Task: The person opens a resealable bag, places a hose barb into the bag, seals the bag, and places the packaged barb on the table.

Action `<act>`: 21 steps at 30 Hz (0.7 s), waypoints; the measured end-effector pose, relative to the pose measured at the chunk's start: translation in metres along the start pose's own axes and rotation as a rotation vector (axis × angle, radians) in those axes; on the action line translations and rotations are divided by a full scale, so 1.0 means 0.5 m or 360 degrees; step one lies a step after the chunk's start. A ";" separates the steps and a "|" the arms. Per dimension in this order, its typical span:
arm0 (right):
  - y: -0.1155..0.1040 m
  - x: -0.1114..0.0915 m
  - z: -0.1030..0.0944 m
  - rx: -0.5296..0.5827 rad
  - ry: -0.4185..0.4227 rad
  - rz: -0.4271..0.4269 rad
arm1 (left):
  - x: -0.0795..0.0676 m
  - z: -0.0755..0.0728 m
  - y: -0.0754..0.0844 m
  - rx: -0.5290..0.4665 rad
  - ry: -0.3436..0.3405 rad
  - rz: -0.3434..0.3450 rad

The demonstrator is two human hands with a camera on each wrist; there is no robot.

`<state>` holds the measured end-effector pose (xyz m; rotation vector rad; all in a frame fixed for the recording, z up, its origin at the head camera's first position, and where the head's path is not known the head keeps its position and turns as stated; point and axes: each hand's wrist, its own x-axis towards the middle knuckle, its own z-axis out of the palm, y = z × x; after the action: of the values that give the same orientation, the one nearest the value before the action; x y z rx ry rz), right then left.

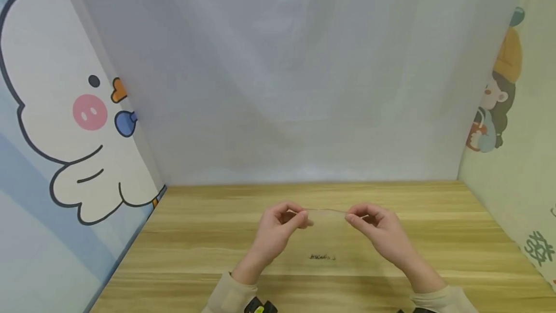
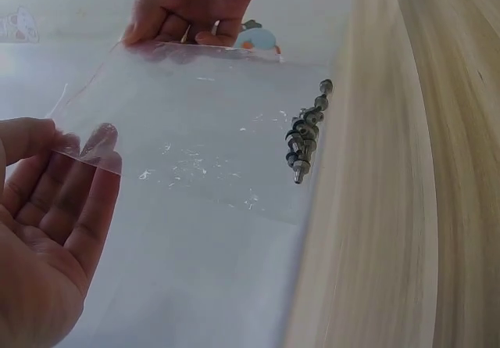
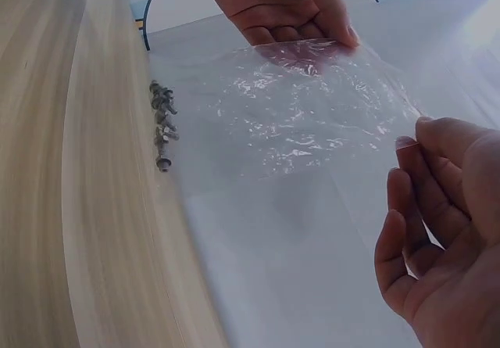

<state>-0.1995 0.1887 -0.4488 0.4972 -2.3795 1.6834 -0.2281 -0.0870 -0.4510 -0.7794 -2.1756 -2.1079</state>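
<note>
My two hands hold a clear plastic bag (image 2: 211, 121) by the two corners of its top edge. At the left corner my left hand (image 1: 275, 231) pinches the film between thumb and fingers. My right hand (image 1: 384, 233) pinches the opposite corner the same way. Between them the top edge runs as a thin reddish line in the head view. The bag hangs down, and several small metal screw-like fittings (image 3: 162, 125) lie in a row along its bottom. They show as a dark cluster (image 1: 322, 257) close over the table in the head view.
A wood-grain table (image 1: 195, 240) lies under the hands. Behind it hangs a pale grey sheet (image 1: 304, 86). Cartoon-printed panels stand at the left (image 1: 48, 110) and the right (image 1: 521, 158).
</note>
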 end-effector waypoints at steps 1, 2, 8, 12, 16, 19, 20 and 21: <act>-0.001 0.000 0.001 -0.0001 0.0010 -0.0023 | 0.000 0.001 0.002 0.0004 0.0000 0.0025; -0.002 0.000 0.002 -0.0006 0.0021 -0.0041 | 0.000 0.001 0.003 0.0012 -0.0002 0.0047; -0.008 0.000 0.007 -0.0026 0.0066 -0.0113 | -0.001 0.005 0.007 0.0008 -0.0037 0.0084; -0.011 -0.001 0.008 -0.0003 0.0062 -0.0124 | 0.003 0.012 0.007 -0.0052 -0.0090 0.0001; -0.013 -0.002 0.011 0.0000 0.0065 -0.0122 | 0.007 0.022 0.009 -0.0017 -0.0071 -0.0018; -0.013 -0.002 0.014 0.0022 0.0078 -0.0105 | 0.008 0.029 0.013 0.0034 -0.0020 0.0009; -0.013 -0.002 0.016 0.0023 0.0081 -0.0100 | 0.008 0.031 0.014 0.0048 -0.0005 0.0017; -0.013 -0.002 0.017 0.0023 0.0082 -0.0096 | 0.008 0.033 0.016 0.0056 0.0006 0.0025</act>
<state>-0.1957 0.1788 -0.4464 0.5160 -2.2945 1.6681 -0.2234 -0.0702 -0.4437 -0.7865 -2.1913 -2.0559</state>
